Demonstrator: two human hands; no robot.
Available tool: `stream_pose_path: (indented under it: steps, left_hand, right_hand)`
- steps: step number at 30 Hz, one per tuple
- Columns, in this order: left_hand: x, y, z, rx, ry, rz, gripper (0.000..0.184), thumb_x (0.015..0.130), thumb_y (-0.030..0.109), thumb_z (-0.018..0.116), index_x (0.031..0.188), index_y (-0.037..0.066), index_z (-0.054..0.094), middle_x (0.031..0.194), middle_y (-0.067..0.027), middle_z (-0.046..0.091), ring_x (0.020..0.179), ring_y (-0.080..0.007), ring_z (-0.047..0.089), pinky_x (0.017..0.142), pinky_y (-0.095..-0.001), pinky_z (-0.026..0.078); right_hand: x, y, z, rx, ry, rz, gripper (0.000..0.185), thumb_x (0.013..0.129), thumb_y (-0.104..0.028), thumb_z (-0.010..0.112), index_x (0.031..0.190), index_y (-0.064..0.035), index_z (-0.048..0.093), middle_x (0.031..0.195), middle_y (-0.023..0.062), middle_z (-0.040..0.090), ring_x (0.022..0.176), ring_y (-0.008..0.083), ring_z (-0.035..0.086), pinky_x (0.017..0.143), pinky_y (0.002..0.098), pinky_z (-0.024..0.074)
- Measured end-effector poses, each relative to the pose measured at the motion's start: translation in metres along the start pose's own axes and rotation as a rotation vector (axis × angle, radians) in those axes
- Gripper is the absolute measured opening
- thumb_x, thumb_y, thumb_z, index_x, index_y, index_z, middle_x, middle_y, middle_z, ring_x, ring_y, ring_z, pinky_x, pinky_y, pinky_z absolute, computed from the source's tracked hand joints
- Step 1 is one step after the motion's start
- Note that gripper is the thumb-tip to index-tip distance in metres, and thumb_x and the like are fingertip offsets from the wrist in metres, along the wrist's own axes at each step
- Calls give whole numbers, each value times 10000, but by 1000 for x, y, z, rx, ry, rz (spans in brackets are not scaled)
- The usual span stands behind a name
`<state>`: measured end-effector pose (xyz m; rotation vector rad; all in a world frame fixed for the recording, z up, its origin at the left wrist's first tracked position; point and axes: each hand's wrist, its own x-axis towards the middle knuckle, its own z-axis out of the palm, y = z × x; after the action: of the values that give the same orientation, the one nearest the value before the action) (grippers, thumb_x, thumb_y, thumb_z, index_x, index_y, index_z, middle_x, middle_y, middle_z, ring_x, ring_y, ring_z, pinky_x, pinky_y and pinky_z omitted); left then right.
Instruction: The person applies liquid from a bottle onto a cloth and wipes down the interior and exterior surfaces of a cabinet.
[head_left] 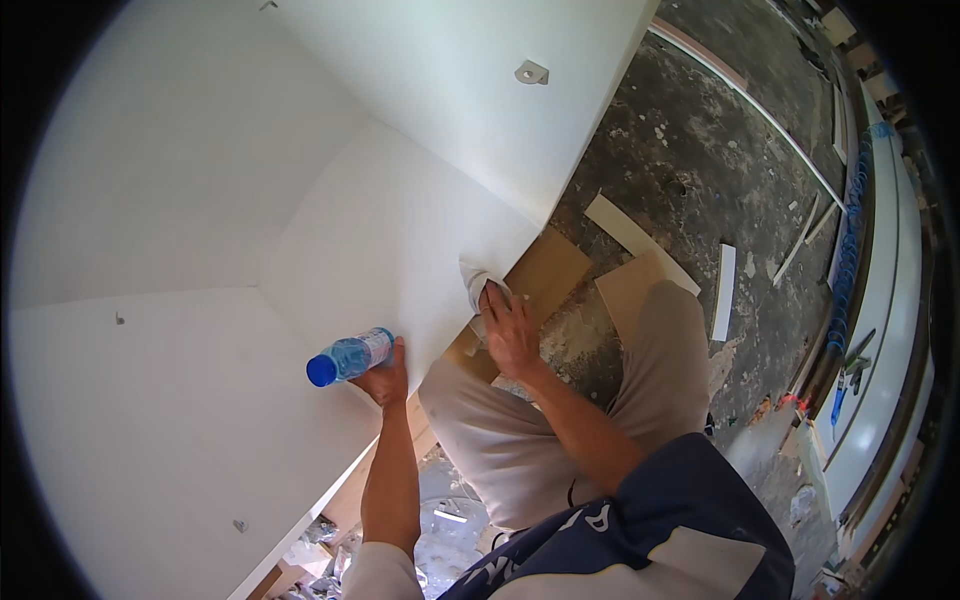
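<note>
At the left, a white cabinet [150, 420] is seen from its open side, and a small bracket [119, 319] is fixed to its left panel, with another bracket [239, 525] fixed lower down. Over the cabinet's inner surface, a clear blue bottle [362, 351] is held tilted, its blue cap [321, 371] pointed to the left. The bottle is gripped near its base by the left hand [384, 380], whose fingers are mostly hidden. Just right of it, at the cabinet's edge, a pale cloth [477, 283] is held bunched under the bent fingers of the right hand [510, 333]; how tightly it is gripped cannot be told. Above, a larger bracket [532, 72] is attached to the upper panel. Beyond the right hand, a brown board [555, 272] is seen lying on the stained floor [670, 130]. Farther right, a pale strip [628, 230] and a short white piece [724, 292] are scattered. At the far right, a coiled blue hose [849, 240] is stretched beside long white panels [880, 330], on which a blue-handled tool [838, 408] is laid.
</note>
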<state>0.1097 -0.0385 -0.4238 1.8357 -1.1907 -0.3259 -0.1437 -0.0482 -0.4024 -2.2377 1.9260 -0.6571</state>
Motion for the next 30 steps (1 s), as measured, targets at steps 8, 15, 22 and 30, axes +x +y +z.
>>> stream_pose_path:
  steps: [8, 15, 22, 30]
  left_hand:
    - [5, 4, -3, 175, -14, 31, 942, 692, 269, 922, 1399, -33, 379, 1375, -215, 418, 1279, -364, 441, 1121, -502, 338]
    - [3, 5, -9, 130, -21, -10, 910, 722, 296, 895, 1408, -29, 393, 1393, -232, 430, 1313, -380, 379, 1137, -520, 275]
    - [9, -7, -6, 235, -73, 50, 915, 730, 314, 884, 1420, -24, 388, 1409, -235, 430, 1309, -393, 365, 1137, -532, 259]
    - [6, 1, -7, 280, -58, 35, 894, 732, 349, 878, 1403, -23, 420, 1409, -226, 469, 1306, -384, 367, 1127, -524, 248]
  right_hand:
    - [13, 17, 0, -135, 152, 48, 523, 865, -37, 631, 1376, 13, 534, 1493, 192, 471, 1035, 381, 561, 951, 497, 483]
    - [36, 41, -14, 48, -26, 215, 566, 868, 38, 572, 1428, 17, 493, 1526, 193, 445, 1223, 450, 542, 1078, 543, 457]
    - [31, 58, 1, 40, -1, 75, 600, 842, 14, 616, 1432, 12, 507, 1518, 155, 447, 1128, 369, 538, 1019, 527, 481]
    - [8, 34, 1, 89, -234, 70, 723, 844, 60, 601, 1528, -45, 392, 1605, 169, 348, 1328, 458, 470, 1139, 501, 406]
